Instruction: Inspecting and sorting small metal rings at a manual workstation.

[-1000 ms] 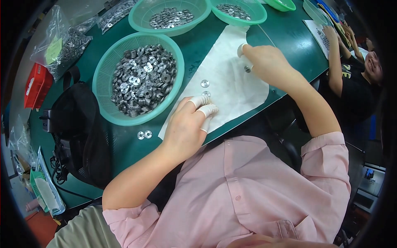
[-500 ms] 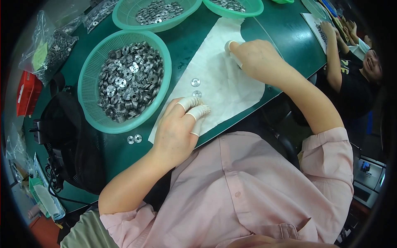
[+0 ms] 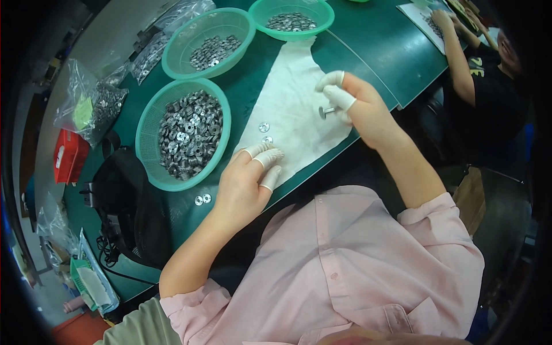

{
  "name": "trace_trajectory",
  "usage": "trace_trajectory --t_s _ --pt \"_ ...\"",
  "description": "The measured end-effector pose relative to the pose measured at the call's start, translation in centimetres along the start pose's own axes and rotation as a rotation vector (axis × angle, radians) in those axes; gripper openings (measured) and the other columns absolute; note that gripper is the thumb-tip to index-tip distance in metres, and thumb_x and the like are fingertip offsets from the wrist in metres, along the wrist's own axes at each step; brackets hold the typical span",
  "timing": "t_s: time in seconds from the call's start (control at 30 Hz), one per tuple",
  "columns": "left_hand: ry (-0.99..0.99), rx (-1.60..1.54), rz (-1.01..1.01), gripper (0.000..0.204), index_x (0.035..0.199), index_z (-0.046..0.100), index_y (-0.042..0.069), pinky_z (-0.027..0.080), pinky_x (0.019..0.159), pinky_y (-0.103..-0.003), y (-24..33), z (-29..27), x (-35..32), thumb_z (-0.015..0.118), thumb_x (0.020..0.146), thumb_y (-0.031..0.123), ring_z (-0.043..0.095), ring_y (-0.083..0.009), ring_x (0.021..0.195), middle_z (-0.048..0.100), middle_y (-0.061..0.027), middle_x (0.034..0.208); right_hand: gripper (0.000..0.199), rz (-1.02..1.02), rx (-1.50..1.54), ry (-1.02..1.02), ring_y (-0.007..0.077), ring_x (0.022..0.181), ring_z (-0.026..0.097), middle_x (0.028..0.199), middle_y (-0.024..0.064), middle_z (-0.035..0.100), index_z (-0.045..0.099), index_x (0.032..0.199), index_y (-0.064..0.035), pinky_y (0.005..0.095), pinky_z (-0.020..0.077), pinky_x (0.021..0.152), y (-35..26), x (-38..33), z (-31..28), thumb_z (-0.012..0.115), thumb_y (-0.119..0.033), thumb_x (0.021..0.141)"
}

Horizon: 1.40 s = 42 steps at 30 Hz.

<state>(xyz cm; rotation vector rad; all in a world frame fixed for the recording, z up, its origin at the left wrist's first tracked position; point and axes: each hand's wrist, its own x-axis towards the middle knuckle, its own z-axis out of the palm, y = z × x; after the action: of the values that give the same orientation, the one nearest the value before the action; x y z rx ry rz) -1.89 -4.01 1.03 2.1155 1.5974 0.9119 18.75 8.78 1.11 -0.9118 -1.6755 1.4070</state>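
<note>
Head view: right hand (image 3: 368,109) is raised just above the white cloth (image 3: 293,98), its capped fingers (image 3: 339,98) pinched on a small metal bolt (image 3: 326,111) whose head points toward the left hand. Left hand (image 3: 244,184) rests on the cloth's near edge, fingers (image 3: 267,156) extended and released, holding nothing; the capped tips lie just beside one washer (image 3: 267,140), with a second washer (image 3: 264,126) slightly beyond it. Two more washers (image 3: 202,199) sit on the bare desk (image 3: 368,40) just left of the left wrist. A green basket (image 3: 150,121) full of washers stands left of those fingers; two further baskets lie beyond.

Risks noted:
- Finger caps are smooth; the thin washer lies flat on the cloth and may slide away instead of lifting, or come up doubled with its neighbour.
- The bolt is held by a light pinch at one end; a bump from the left hand could tilt or drop it onto the cloth, from which it could roll off the near desk edge.
- The two stray washers by the wrist could be swept to the floor by the forearm.

Another person works at the far right, well apart.
</note>
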Motion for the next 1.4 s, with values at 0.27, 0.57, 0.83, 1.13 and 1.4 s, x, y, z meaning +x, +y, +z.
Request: trace_trajectory --t_s 0.27,0.57,0.83,1.13,1.4 --pt "0.004 -0.617 -0.117 0.035 0.107 0.056 -0.002 0.047 0.072 -0.025 6.0 1.1 3.0 0.066 0.074 -0.003 0.059 -0.0128 0.080 0.061 -0.0077 0.093 0.014 0.469 0.877 -0.208 -0.0018 0.046 0.033 0.059 -0.0063 0.043 0.054 0.096 -0.0060 0.0145 0.0270 0.042 -1.0 -4.1 1.0 0.049 -0.018 0.089" --pt "0.086 -0.767 -0.070 0.025 0.099 0.062 0.001 0.052 0.064 -0.024 6.2 5.0 3.8 0.067 0.074 -0.001 0.063 -0.0148 0.074 0.064 -0.0079 0.081 0.012 0.527 0.959 -0.266 0.0050 0.056 0.045 0.074 0.0001 0.053 0.052 0.093 -0.0070 0.0182 0.0387 0.051 0.7 -5.9 0.9 0.046 -0.016 0.089" --pt "-0.010 -1.025 -0.354 0.023 0.095 0.062 -0.001 0.052 0.067 -0.026 5.7 6.2 2.7 0.067 0.073 -0.003 0.063 -0.0149 0.076 0.063 -0.0082 0.083 0.013 0.493 0.828 -0.168 0.0021 0.052 0.038 0.072 -0.0017 0.052 0.053 0.094 -0.0051 0.0160 0.0296 0.045 0.1 -7.2 -0.1 0.044 -0.013 0.090" --pt "-0.225 -1.408 -0.484 0.021 0.103 0.057 -0.001 0.051 0.063 -0.031 7.6 4.0 1.1 0.057 0.082 0.004 0.061 -0.0220 0.071 0.060 -0.0145 0.085 0.015 0.471 0.749 -0.317 0.0029 0.055 0.046 0.073 0.0008 0.055 0.052 0.096 -0.0033 0.0164 0.0341 0.048 -1.5 -7.2 0.0 0.042 -0.012 0.091" --pt "-0.412 -1.357 -0.498 0.011 0.092 0.059 -0.001 0.049 0.061 -0.029 9.4 2.4 -1.2 0.056 0.084 0.006 0.058 -0.0193 0.069 0.059 -0.0137 0.084 0.014 0.101 0.277 -0.516 0.0067 0.073 0.054 0.080 0.0040 0.059 0.051 0.097 -0.0011 0.0229 0.0444 0.066 -3.5 -9.2 -1.8 0.048 -0.012 0.089"
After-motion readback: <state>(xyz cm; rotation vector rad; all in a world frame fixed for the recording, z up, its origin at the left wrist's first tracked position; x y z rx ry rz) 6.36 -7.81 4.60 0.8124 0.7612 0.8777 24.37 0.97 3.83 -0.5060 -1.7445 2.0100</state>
